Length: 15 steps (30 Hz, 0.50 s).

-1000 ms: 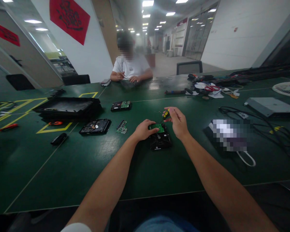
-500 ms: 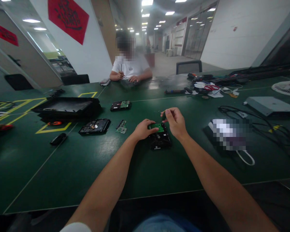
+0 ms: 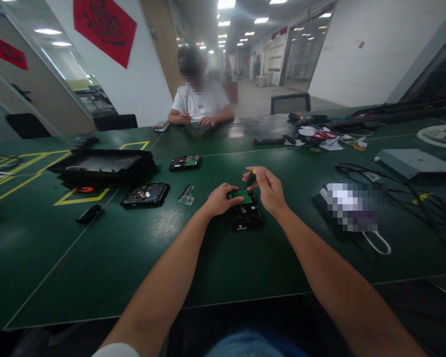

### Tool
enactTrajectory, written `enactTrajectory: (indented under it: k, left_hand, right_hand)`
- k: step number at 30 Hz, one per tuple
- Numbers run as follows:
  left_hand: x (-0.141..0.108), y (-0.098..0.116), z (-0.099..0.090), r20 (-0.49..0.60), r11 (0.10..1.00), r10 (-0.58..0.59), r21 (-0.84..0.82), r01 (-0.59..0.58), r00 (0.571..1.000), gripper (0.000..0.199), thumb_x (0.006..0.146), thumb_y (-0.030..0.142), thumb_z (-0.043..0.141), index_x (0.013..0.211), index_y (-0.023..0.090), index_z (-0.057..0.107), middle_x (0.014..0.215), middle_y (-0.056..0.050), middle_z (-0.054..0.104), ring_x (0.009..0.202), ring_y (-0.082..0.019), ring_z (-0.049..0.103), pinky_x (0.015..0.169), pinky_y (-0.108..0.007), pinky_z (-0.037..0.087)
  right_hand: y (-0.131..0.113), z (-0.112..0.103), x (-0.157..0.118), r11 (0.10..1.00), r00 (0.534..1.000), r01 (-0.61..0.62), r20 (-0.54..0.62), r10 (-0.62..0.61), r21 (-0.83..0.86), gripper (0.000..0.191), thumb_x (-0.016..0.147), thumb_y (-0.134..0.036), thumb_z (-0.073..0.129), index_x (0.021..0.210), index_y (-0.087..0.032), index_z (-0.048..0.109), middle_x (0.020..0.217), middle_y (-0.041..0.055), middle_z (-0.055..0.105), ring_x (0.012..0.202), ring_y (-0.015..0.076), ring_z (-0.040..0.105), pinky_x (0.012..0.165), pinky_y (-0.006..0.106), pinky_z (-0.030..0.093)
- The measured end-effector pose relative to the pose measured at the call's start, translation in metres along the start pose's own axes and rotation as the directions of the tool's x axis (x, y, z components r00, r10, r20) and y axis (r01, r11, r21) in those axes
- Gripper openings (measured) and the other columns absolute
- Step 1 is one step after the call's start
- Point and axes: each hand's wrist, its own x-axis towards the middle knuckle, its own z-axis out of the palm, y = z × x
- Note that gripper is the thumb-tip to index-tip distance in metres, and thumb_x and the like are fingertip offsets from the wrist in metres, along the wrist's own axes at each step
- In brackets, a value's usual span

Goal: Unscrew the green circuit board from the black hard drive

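In the middle of the table lies a black hard drive (image 3: 246, 218) with a green circuit board (image 3: 242, 197) on its upper face. My left hand (image 3: 222, 198) grips the drive's left side, its thumb lying over the board. Above the far right corner of the drive, my right hand (image 3: 267, 186) is closed around a small screwdriver (image 3: 251, 177) with a dark handle and a yellow end. The screwdriver stands nearly upright; its tip is too small to make out.
Left of the drive are a loose circuit board (image 3: 187, 196), an opened hard drive (image 3: 145, 195) and a black tray (image 3: 104, 166). Another hard drive (image 3: 185, 162) lies farther back. To the right are cables (image 3: 401, 186) and a grey metal box (image 3: 418, 162). A person (image 3: 202, 106) sits opposite.
My right hand has turned the screwdriver more upright, so its yellow end now shows. The left hand and drive stay put. At the far left, another person's hand with a red object has left view.
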Motion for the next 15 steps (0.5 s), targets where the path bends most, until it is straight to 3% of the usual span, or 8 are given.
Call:
enactTrajectory:
  k: [10, 15]
  left_hand:
    - [0.0008, -0.0008, 0.0013, -0.002, 1.0, -0.011, -0.006, 0.011, 1.0, 0.057, 0.09, 0.058, 0.072, 0.131, 0.019, 0.071, 0.12, -0.01, 0.068, 0.107, -0.027, 0.068, 0.1, -0.04, 0.054]
    - [0.0012, -0.0029, 0.0025, 0.006, 1.0, -0.025, -0.004, 0.025, 1.0, 0.057, 0.089, 0.058, 0.073, 0.132, 0.02, 0.071, 0.122, -0.01, 0.068, 0.11, -0.027, 0.068, 0.102, -0.041, 0.053]
  right_hand:
    - [0.0042, -0.0033, 0.0019, 0.996, 1.0, 0.02, 0.0, -0.02, -0.082, 0.038, 0.1, -0.058, 0.058, 0.122, -0.031, 0.075, 0.107, 0.0029, 0.073, 0.087, 0.017, 0.069, 0.068, 0.03, 0.063]
    - [0.0035, -0.0029, 0.0039, 0.999, 1.0, 0.009, -0.011, -0.01, -0.042, 0.036, 0.097, -0.058, 0.063, 0.11, -0.027, 0.075, 0.108, 0.0044, 0.073, 0.093, 0.0192, 0.07, 0.066, 0.029, 0.063]
